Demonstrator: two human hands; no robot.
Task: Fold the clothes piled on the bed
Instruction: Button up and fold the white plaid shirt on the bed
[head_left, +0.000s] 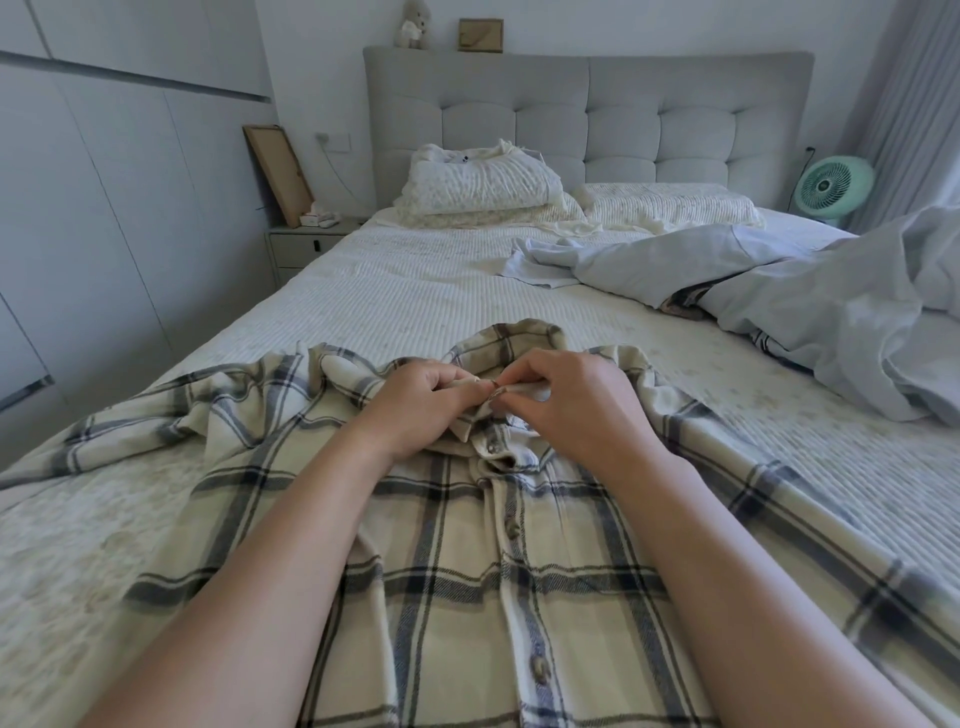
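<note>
Cream-and-grey plaid flannel shirt (519, 571) spread front-up at 6 o'clock on the white quilted bed (405, 280). Left hand (421, 402) and right hand (566, 402) together, pinching the placket near the collar. Probably doing the top button: keep plackets aligned, flatten before folding.

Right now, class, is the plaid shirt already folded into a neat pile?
No: the plaid shirt lies spread flat on the bed, while both hands pinch its placket near the collar.
</note>
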